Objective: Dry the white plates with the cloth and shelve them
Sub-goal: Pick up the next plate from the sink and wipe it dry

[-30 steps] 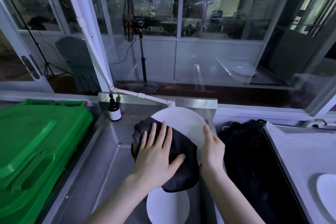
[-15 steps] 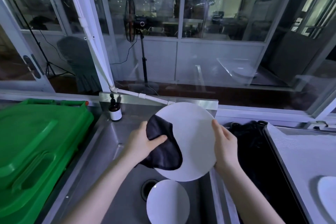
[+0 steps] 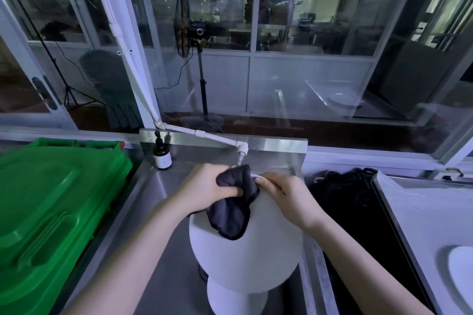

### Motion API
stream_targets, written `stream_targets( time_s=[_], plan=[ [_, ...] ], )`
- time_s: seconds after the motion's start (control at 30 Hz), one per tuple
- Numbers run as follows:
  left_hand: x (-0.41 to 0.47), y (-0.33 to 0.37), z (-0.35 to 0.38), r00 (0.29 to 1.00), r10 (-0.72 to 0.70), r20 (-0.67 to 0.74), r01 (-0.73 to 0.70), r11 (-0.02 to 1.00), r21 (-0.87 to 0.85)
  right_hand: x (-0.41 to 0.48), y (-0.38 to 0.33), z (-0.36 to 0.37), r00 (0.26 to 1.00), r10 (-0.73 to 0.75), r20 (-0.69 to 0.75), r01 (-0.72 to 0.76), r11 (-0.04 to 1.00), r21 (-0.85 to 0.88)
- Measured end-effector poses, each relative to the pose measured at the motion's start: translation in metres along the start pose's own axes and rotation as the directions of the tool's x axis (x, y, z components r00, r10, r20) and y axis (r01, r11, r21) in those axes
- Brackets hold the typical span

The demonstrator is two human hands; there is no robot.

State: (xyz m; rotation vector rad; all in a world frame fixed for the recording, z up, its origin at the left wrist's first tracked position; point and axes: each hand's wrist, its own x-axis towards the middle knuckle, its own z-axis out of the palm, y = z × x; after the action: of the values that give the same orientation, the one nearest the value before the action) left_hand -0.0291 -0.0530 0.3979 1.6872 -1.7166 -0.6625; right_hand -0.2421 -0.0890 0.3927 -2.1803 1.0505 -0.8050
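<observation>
I hold a round white plate [image 3: 256, 258] over the steel sink [image 3: 153, 276], tipped so its face lies toward me. My left hand [image 3: 207, 189] grips a dark cloth [image 3: 231, 215] bunched over the plate's far rim; the cloth hangs down across the plate. My right hand [image 3: 284, 192] pinches the same far rim just right of the cloth. A second white plate [image 3: 235, 302] lies in the sink below, partly hidden by the held one. A third white plate [image 3: 460, 268] sits on the counter at the right edge.
A green bin lid [image 3: 51, 212] fills the left side. A brown pump bottle [image 3: 162, 155] stands at the sink's back left, and a white pipe tap [image 3: 240, 148] ends just behind my hands. A black basin [image 3: 358, 212] lies between sink and white counter [image 3: 422, 212].
The plate has tipped from upright to nearly flat toward me. Both hands moved up to its far rim, and the cloth went from the plate's left face to the top edge.
</observation>
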Motion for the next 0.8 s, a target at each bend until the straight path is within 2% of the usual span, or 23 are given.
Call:
stream_targets(
  time_s=[0.07, 0.13, 0.2, 0.23, 0.3, 0.37, 0.47, 0.53, 0.6, 0.67, 0.73, 0.8],
  plan=[
    [-0.011, -0.009, 0.007, 0.971, -0.150, -0.185, 0.104, 0.967, -0.234, 0.002, 0.003, -0.010, 0.997, 0.054, -0.062, -0.050, 0.997, 0.055],
    [-0.024, -0.015, 0.021, 0.886, -0.350, -0.306, 0.207, 0.886, -0.415, 0.001, 0.009, -0.012, 0.977, 0.129, -0.167, -0.107, 0.985, 0.137],
    [-0.032, -0.018, 0.031, 0.820, -0.483, -0.306, 0.266, 0.795, -0.545, -0.003, 0.013, -0.010, 0.941, 0.214, -0.261, -0.158, 0.962, 0.222],
    [-0.033, -0.021, 0.032, 0.826, -0.489, -0.282, 0.281, 0.789, -0.546, -0.005, 0.016, -0.009, 0.926, 0.241, -0.290, -0.168, 0.952, 0.255],
    [-0.031, -0.026, 0.026, 0.895, -0.394, -0.210, 0.280, 0.862, -0.422, -0.006, 0.018, -0.011, 0.929, 0.234, -0.286, -0.160, 0.953, 0.258],
    [-0.025, -0.023, 0.014, 0.953, -0.269, -0.140, 0.228, 0.940, -0.254, -0.003, 0.015, -0.016, 0.969, 0.150, -0.196, -0.119, 0.980, 0.162],
    [-0.009, -0.013, 0.007, 0.986, -0.166, -0.014, 0.167, 0.983, 0.072, 0.003, 0.002, -0.011, 0.999, -0.026, 0.020, 0.027, 0.999, -0.039],
    [-0.003, -0.010, 0.007, 0.986, -0.143, 0.087, 0.131, 0.982, 0.133, 0.005, -0.002, -0.006, 0.994, -0.073, 0.083, 0.081, 0.992, -0.094],
    [-0.007, -0.012, 0.008, 0.986, -0.165, 0.040, 0.166, 0.986, -0.023, 0.008, 0.001, -0.011, 0.996, -0.059, 0.065, 0.064, 0.995, -0.081],
    [-0.015, -0.015, 0.015, 0.959, -0.256, -0.119, 0.209, 0.928, -0.310, 0.009, 0.007, -0.020, 0.999, 0.024, -0.032, -0.025, 0.999, -0.020],
    [-0.025, -0.016, 0.030, 0.864, -0.437, -0.249, 0.249, 0.801, -0.544, 0.008, 0.012, -0.022, 0.980, 0.120, -0.158, -0.113, 0.992, 0.049],
    [-0.034, -0.018, 0.046, 0.736, -0.620, -0.272, 0.275, 0.641, -0.717, 0.002, 0.016, -0.013, 0.947, 0.204, -0.249, -0.180, 0.977, 0.115]
  ],
)
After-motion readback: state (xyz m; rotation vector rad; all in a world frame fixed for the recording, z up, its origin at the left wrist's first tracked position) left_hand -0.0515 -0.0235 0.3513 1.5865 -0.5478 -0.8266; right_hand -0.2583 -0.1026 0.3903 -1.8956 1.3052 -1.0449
